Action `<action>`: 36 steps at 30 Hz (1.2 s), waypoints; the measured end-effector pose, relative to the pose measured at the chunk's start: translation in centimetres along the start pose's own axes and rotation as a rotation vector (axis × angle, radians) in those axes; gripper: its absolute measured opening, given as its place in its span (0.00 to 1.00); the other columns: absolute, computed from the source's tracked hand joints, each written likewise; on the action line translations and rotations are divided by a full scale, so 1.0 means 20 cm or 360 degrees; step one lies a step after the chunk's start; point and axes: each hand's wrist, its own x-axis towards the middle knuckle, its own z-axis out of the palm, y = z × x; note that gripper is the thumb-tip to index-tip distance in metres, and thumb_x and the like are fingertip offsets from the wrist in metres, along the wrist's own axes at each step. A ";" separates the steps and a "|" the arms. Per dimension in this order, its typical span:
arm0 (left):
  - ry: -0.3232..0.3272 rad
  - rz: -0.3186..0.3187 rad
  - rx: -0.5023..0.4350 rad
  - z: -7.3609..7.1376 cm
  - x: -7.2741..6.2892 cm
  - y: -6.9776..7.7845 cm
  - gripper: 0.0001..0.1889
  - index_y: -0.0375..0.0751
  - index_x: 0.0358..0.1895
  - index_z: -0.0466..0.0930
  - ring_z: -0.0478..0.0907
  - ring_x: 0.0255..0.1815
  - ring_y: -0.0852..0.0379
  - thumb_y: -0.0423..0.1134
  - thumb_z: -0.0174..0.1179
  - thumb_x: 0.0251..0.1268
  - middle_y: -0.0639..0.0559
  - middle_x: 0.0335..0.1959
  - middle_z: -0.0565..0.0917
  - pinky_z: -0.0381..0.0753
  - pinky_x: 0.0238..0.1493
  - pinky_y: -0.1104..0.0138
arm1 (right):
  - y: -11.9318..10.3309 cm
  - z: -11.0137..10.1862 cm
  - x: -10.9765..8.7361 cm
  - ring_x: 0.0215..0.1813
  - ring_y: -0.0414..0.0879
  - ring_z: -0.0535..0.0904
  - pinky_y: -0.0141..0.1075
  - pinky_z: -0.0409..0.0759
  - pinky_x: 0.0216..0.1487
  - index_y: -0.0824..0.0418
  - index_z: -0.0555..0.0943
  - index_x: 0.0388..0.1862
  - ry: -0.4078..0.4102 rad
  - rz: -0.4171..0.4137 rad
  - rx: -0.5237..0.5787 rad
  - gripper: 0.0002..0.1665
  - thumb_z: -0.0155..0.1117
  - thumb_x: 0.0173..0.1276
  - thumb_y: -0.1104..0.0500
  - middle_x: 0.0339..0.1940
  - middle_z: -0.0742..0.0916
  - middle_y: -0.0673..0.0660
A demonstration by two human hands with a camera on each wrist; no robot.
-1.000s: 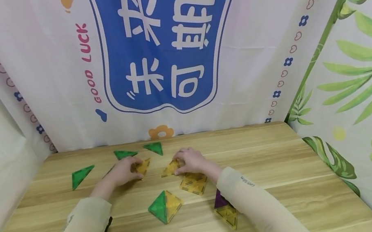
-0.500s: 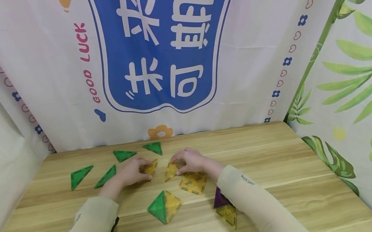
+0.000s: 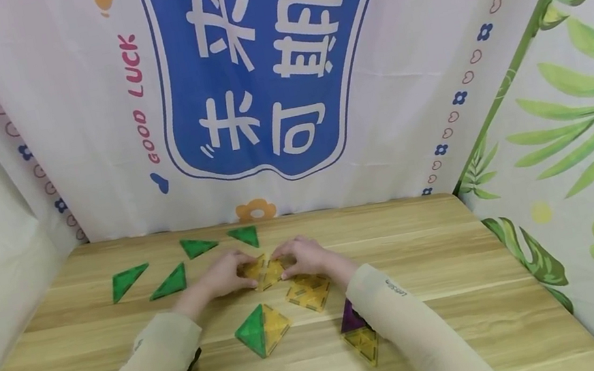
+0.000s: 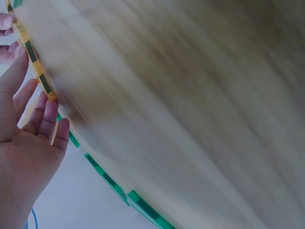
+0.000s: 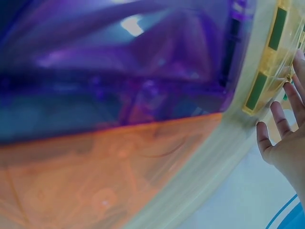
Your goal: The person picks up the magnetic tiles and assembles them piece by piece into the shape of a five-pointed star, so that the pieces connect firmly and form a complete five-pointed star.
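Between thumb and fingers, my left hand (image 3: 223, 275) pinches a yellow triangular magnetic tile (image 3: 252, 267). My right hand (image 3: 306, 257) holds a second yellow triangular tile (image 3: 272, 275) by its right side. The two tiles stand edge to edge just above the wooden table; whether they touch is too fine to tell. In the left wrist view the yellow tile (image 4: 39, 71) shows dark strips along its edge, with the left hand (image 4: 31, 138) at it. The right wrist view shows part of the right hand (image 5: 288, 143) beyond a yellow square.
A green-and-yellow square (image 3: 263, 330) lies in front of the hands. Under the right wrist is a yellow square (image 3: 309, 294). A purple tile (image 3: 349, 318) joins a yellow triangle (image 3: 364, 346) beside the right forearm. Several green triangles (image 3: 169, 282) lie at the back left.
My left hand has moved right with its yellow tile, closing the gap to the other one. The right hand's tile has turned to a steeper angle; that hand has barely shifted.
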 end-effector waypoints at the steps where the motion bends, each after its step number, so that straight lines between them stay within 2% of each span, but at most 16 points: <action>1: -0.0003 0.0000 -0.0001 0.00 0.00 0.01 0.30 0.38 0.58 0.76 0.73 0.52 0.46 0.50 0.68 0.54 0.42 0.54 0.76 0.74 0.54 0.51 | 0.00 0.00 0.00 0.66 0.50 0.65 0.55 0.61 0.66 0.47 0.74 0.63 -0.0001 -0.0001 -0.0003 0.31 0.66 0.61 0.45 0.67 0.74 0.46; 8: 0.0003 -0.0019 -0.0019 0.02 0.00 0.03 0.29 0.38 0.58 0.77 0.74 0.50 0.48 0.48 0.69 0.53 0.43 0.51 0.76 0.75 0.53 0.53 | 0.00 0.00 -0.01 0.65 0.49 0.66 0.55 0.62 0.66 0.48 0.74 0.63 -0.0002 -0.0011 -0.0018 0.30 0.66 0.62 0.45 0.67 0.74 0.45; 13: 0.0008 0.0053 -0.0026 0.01 -0.01 0.02 0.29 0.37 0.56 0.77 0.74 0.47 0.50 0.49 0.69 0.53 0.44 0.48 0.76 0.76 0.50 0.55 | 0.00 0.01 -0.01 0.63 0.48 0.67 0.54 0.63 0.65 0.48 0.75 0.63 -0.0013 -0.0044 -0.0030 0.30 0.66 0.62 0.45 0.66 0.75 0.46; 16: 0.0032 0.0095 -0.0046 -0.01 -0.03 -0.01 0.29 0.35 0.57 0.76 0.74 0.51 0.45 0.49 0.68 0.55 0.41 0.51 0.76 0.75 0.53 0.51 | 0.00 0.01 -0.01 0.63 0.47 0.67 0.54 0.63 0.65 0.49 0.75 0.62 -0.0023 -0.0066 -0.0037 0.30 0.66 0.61 0.46 0.66 0.75 0.46; 20: 0.0112 0.0049 -0.0049 -0.07 -0.07 -0.08 0.30 0.34 0.60 0.73 0.68 0.61 0.36 0.46 0.67 0.57 0.35 0.60 0.72 0.68 0.60 0.44 | 0.00 0.00 -0.02 0.65 0.48 0.67 0.52 0.57 0.70 0.51 0.76 0.61 -0.0034 -0.0110 -0.0033 0.30 0.68 0.60 0.47 0.65 0.76 0.48; 23: 0.0174 -0.0007 -0.0025 -0.11 -0.09 -0.14 0.31 0.34 0.62 0.70 0.62 0.64 0.32 0.43 0.67 0.57 0.33 0.64 0.69 0.62 0.62 0.39 | 0.00 -0.02 -0.02 0.66 0.47 0.68 0.46 0.54 0.73 0.54 0.77 0.59 -0.0040 -0.0161 -0.0014 0.28 0.69 0.60 0.49 0.63 0.77 0.51; 27: 0.0243 -0.0045 -0.0001 -0.14 -0.11 -0.23 0.34 0.33 0.64 0.68 0.61 0.63 0.29 0.43 0.68 0.56 0.30 0.64 0.67 0.60 0.62 0.38 | -0.02 -0.02 0.00 0.67 0.46 0.69 0.39 0.60 0.71 0.56 0.76 0.60 -0.0037 -0.0176 0.0101 0.29 0.68 0.61 0.49 0.63 0.77 0.52; 31: 0.0246 -0.0109 -0.0021 -0.16 -0.12 -0.29 0.38 0.32 0.66 0.64 0.58 0.65 0.26 0.46 0.68 0.55 0.26 0.65 0.63 0.59 0.62 0.37 | -0.05 -0.02 0.03 0.69 0.47 0.66 0.40 0.62 0.70 0.55 0.71 0.65 -0.0017 -0.0145 0.0193 0.33 0.67 0.62 0.49 0.66 0.74 0.51; 36: 0.0216 -0.0188 -0.0075 -0.18 -0.13 -0.30 0.39 0.32 0.68 0.62 0.53 0.67 0.25 0.46 0.67 0.57 0.25 0.68 0.58 0.55 0.63 0.36 | -0.06 -0.01 0.07 0.71 0.48 0.62 0.41 0.59 0.72 0.56 0.66 0.69 0.0005 -0.0141 0.0184 0.39 0.67 0.62 0.47 0.70 0.70 0.53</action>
